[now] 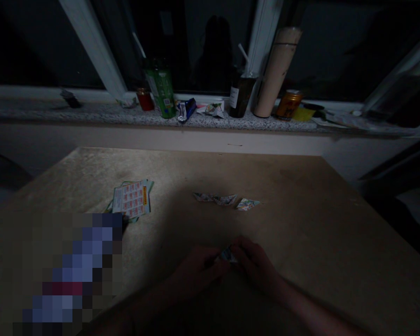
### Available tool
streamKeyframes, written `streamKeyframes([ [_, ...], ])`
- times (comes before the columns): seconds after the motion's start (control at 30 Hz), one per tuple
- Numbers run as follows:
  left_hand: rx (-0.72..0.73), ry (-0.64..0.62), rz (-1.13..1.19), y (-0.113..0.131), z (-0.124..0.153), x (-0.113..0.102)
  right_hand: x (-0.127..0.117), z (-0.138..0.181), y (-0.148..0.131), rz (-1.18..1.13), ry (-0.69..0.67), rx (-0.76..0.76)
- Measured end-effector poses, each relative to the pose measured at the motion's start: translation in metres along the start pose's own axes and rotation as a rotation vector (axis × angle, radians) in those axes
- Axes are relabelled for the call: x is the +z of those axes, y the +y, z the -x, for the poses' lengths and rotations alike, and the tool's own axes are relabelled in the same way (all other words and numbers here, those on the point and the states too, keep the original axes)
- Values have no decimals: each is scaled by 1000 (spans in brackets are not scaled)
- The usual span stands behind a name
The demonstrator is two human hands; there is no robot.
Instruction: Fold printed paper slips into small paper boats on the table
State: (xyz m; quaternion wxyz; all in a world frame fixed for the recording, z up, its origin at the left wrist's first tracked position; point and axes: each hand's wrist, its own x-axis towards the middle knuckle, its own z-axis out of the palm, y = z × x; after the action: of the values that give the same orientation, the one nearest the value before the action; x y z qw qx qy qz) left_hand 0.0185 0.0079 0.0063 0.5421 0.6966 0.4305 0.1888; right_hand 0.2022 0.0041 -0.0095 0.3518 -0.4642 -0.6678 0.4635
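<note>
Near the front of the table, my left hand (205,265) and my right hand (254,259) come together over a small piece of folded printed paper (227,255). The fingers of both hands are closed on it, the left from one side and the right from the other. Deep shadow hides the exact folds and parts of the fingertips. Beyond my hands lie several small folded paper pieces: one zigzag paper (215,199) and, just right of it, a diamond-shaped folded paper (247,204).
A stack of printed sheets (130,199) lies on the table (301,196) at left, beside a blurred-out area. Along the granite windowsill (108,114) stand a green cup (163,91), a dark drink cup with straw (241,95), a tall pinkish bottle (277,72) and an orange can (289,104).
</note>
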Motion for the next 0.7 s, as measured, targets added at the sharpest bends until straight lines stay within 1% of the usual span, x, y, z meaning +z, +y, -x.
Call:
streamKeyframes([
  [0.1, 6, -26, 38, 0, -1, 1, 1, 1, -2, 9, -27, -14],
  [0.2, 3, -20, 64, 1, -1, 1, 2, 2, -3, 17, -52, -27],
  [0.33, -16, -6, 66, 0, -1, 1, 1, 2, -2, 51, -51, -23],
  [0.47, 16, -15, 78, -1, -1, 2, 1, 2, -1, 65, -54, -24],
  [0.6, -83, -24, 27, -4, -2, 3, 1, 2, 0, 36, -67, -34],
  [0.7, -70, -48, 48, -5, -2, 4, 2, 2, 0, 13, -82, -38],
])
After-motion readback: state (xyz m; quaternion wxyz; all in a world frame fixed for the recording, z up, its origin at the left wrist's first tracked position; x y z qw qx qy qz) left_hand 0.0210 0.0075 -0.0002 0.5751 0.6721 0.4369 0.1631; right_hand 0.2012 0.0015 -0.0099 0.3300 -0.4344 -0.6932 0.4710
